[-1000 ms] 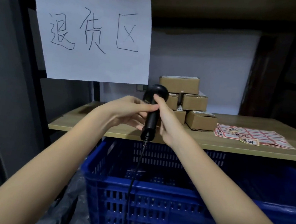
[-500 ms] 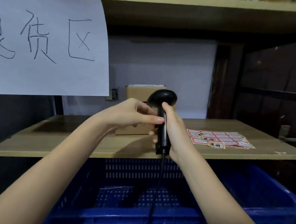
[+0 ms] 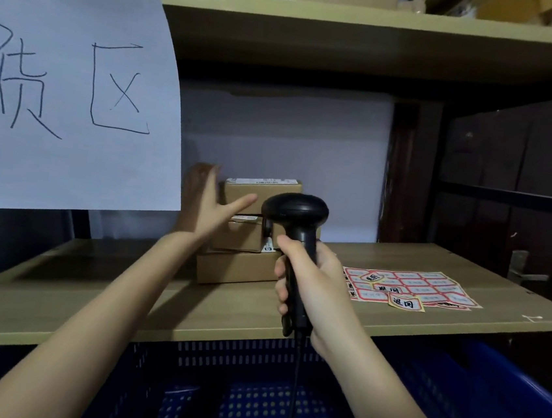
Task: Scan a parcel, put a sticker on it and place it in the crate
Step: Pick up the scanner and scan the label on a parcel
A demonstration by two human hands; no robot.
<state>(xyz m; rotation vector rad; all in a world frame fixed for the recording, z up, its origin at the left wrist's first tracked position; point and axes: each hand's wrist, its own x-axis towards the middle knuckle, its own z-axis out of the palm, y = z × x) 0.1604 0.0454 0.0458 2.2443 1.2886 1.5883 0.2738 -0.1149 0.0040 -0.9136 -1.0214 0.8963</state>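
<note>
A stack of small brown cardboard parcels (image 3: 238, 266) stands on the wooden shelf (image 3: 94, 305), partly hidden by my hands. My left hand (image 3: 211, 207) is open with fingers spread, just left of the top parcel (image 3: 263, 190) and close to its side. My right hand (image 3: 314, 287) is shut on the handle of a black barcode scanner (image 3: 296, 212), whose head is in front of the stack. Red-and-white sticker sheets (image 3: 409, 286) lie on the shelf to the right. The blue plastic crate (image 3: 502, 409) sits below the shelf.
A large white paper sign (image 3: 71, 102) with handwritten characters hangs from the upper shelf (image 3: 355, 23) at the left. The scanner's cable (image 3: 292, 397) hangs down over the crate. Dark cabinet doors stand at the right.
My left hand has let go of the scanner and moved up and left, opening beside the top parcel. My right hand keeps holding the scanner. The view has moved closer to the shelf.
</note>
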